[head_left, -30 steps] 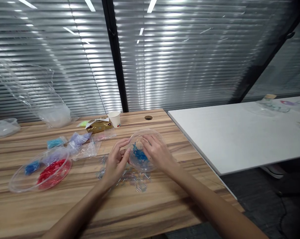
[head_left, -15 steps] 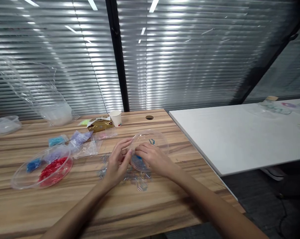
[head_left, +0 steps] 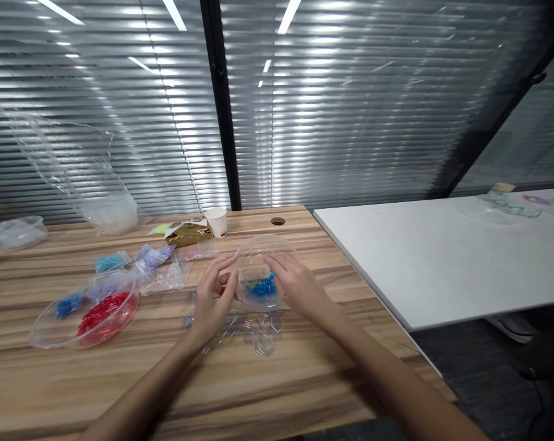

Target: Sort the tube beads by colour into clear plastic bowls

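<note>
Tilting near-side down, clear bowl (head_left: 250,264)

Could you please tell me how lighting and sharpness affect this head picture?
Head view, top: bright streaks of glare across the window blinds; head view, middle: a soft shadow beside the right forearm on the wooden table, and the rim of the clear plastic bowl looks faint; head view, upper-right corner: near-black.
</note>
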Demonstrator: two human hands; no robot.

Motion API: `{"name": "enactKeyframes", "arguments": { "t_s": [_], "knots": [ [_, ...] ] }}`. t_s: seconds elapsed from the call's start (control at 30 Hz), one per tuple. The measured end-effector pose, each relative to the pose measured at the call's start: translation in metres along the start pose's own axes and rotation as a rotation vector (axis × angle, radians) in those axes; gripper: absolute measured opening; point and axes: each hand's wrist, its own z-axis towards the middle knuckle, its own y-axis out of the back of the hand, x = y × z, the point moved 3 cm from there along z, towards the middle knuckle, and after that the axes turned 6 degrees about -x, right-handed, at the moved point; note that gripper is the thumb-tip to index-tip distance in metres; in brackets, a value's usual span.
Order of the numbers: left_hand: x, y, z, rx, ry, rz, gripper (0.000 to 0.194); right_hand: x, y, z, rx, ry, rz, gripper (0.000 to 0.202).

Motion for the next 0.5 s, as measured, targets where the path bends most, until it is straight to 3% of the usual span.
{"name": "enactKeyframes", "arguments": {
  "t_s": [0.2,0.37,0.43,0.5],
  "knots": [
    [-0.007,-0.003,-0.009,-0.034,-0.118,0.051,0.028,0.008,-0.006,0.000,0.124,-0.049,-0.181,0.038],
    [-0.008,-0.003,-0.011,-0.060,-0.131,0.081,0.029,0.012,-0.005,-0.001,0.275,-0.087,-0.093,0.019],
    [-0.008,-0.002,-0.009,-0.058,-0.095,0.058,0.028,0.012,-0.004,-0.001,0.241,-0.077,0.021,0.021],
    [-0.006,0.000,-0.004,-0.086,-0.004,0.026,0.029,0.010,0.001,-0.001,0.086,-0.055,0.139,0.026]
  ]
}}
